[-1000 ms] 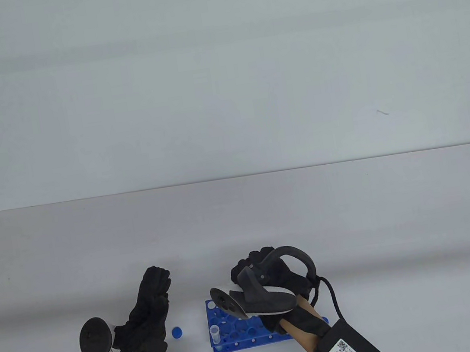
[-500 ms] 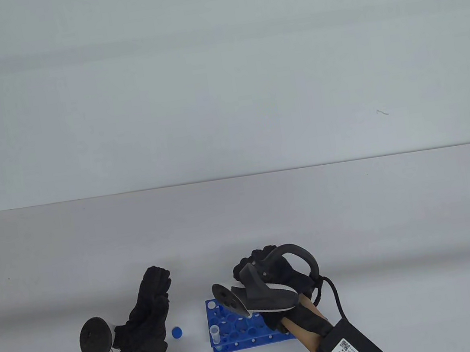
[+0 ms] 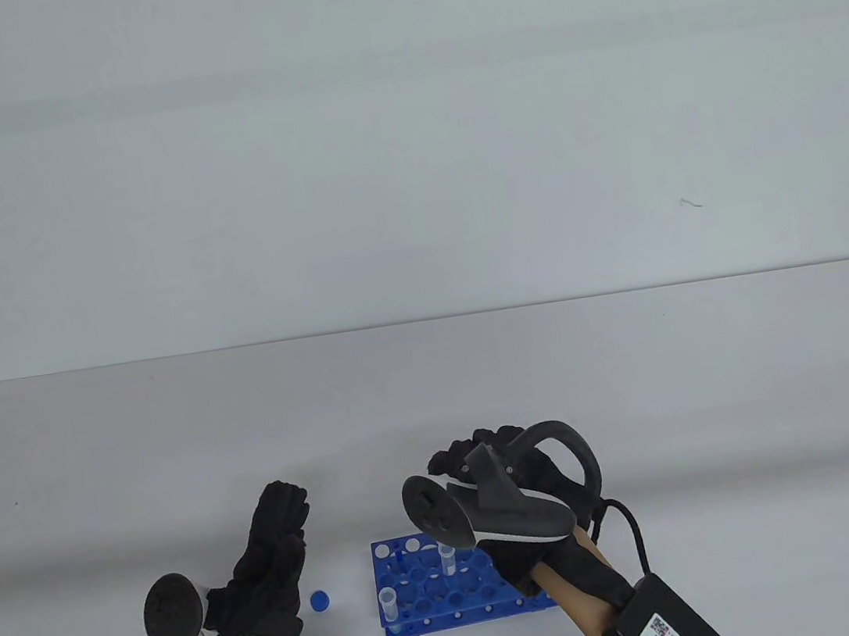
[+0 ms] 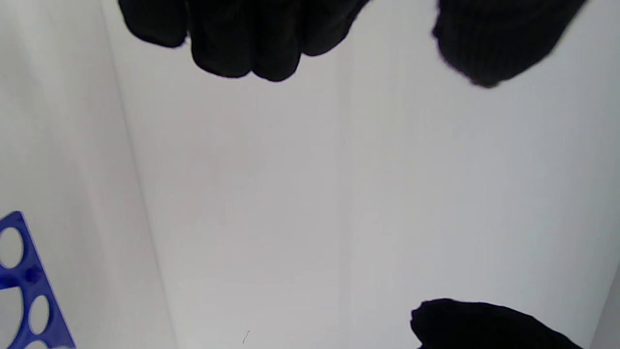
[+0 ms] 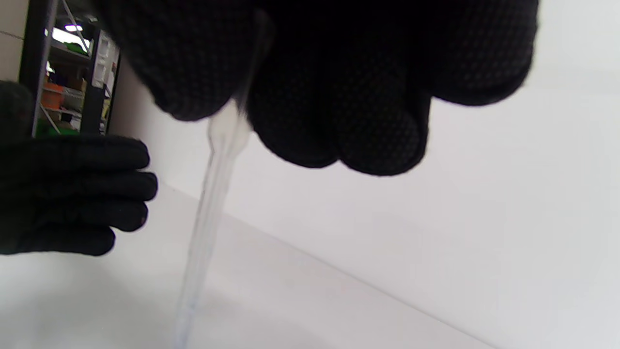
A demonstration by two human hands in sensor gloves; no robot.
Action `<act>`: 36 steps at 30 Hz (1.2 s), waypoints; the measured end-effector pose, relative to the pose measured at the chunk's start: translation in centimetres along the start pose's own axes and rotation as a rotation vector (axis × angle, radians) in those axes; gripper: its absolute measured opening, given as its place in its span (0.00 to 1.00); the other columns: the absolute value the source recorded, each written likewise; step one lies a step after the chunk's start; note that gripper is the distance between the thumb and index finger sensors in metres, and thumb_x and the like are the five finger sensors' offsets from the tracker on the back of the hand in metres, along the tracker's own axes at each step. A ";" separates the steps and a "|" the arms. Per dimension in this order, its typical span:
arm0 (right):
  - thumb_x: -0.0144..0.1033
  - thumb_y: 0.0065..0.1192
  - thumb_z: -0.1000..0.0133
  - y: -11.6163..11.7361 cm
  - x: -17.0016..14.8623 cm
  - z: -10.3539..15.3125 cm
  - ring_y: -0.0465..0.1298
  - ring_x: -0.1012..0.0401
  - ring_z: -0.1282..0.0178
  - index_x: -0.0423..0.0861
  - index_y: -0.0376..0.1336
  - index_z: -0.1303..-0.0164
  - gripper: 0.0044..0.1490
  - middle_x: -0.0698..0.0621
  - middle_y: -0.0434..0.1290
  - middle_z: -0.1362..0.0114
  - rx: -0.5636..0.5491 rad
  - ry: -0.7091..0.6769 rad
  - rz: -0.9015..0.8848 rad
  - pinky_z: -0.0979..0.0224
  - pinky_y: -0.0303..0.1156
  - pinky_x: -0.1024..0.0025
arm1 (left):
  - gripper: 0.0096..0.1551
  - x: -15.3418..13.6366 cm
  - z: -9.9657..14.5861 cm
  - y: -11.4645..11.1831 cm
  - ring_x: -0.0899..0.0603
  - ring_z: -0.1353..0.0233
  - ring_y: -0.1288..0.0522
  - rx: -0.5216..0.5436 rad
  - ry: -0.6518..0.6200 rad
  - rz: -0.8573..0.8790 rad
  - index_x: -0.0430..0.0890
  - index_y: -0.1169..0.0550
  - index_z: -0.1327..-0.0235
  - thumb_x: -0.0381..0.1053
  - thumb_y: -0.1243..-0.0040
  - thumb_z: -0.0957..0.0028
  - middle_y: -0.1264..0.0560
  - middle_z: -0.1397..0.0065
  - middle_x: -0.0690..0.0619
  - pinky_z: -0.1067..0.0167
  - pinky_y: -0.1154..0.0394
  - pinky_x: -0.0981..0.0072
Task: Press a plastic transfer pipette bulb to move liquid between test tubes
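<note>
A blue test tube rack [image 3: 432, 593] stands near the table's front edge. Two open clear tubes stand in it, one at the front left [image 3: 388, 604] and one nearer the middle [image 3: 448, 559]. My right hand [image 3: 494, 474] hovers above the rack's back right and grips a clear plastic pipette [image 5: 213, 194] by its bulb, stem hanging down. My left hand [image 3: 275, 548] rests on the table left of the rack with fingers extended, holding nothing. Its fingers [image 4: 242, 39] show at the top of the left wrist view.
A blue tube cap [image 3: 320, 600] lies on the table between my left hand and the rack. A corner of the rack [image 4: 24, 291] shows in the left wrist view. My left hand's fingers [image 5: 72, 194] show at the left of the right wrist view.
My right hand has lifted and shifted right and back, uncovering the middle tube in the rack. My left hand has not moved.
</note>
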State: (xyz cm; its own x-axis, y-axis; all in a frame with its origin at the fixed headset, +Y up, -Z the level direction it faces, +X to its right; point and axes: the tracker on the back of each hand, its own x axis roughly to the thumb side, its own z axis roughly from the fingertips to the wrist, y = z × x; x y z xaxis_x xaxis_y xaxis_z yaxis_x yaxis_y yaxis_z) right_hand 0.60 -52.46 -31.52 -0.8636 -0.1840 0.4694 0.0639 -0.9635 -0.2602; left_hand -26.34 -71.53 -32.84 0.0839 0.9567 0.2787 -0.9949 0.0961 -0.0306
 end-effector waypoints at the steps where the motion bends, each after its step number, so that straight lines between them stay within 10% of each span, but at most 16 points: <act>1: 0.44 0.71 0.60 -0.2 0.2 0.1 0.85 0.57 0.55 0.48 0.74 0.48 0.29 0.54 0.85 0.53 -0.005 -0.010 -0.019 0.45 0.77 0.57 | 0.56 0.0 0.0 0.0 0.38 0.15 0.43 0.000 0.000 0.000 0.51 0.48 0.14 0.76 0.51 0.53 0.44 0.11 0.47 0.19 0.45 0.39; 36: 0.44 0.70 0.63 7.1 9.5 -2.4 0.86 0.59 0.60 0.51 0.77 0.58 0.24 0.57 0.86 0.59 0.042 -0.269 0.135 0.48 0.79 0.59 | 0.57 0.0 0.1 0.0 0.37 0.15 0.44 0.001 -0.003 0.003 0.51 0.49 0.14 0.76 0.52 0.53 0.45 0.11 0.47 0.19 0.45 0.39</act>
State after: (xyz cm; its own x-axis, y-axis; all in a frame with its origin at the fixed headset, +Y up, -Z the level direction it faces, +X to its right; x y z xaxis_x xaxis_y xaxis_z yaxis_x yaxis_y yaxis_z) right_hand -8.41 -60.59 -30.96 -0.6828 -0.3505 0.6410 0.1943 -0.9329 -0.3032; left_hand -26.33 -71.52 -32.77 0.0806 0.9563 0.2810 -0.9952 0.0929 -0.0306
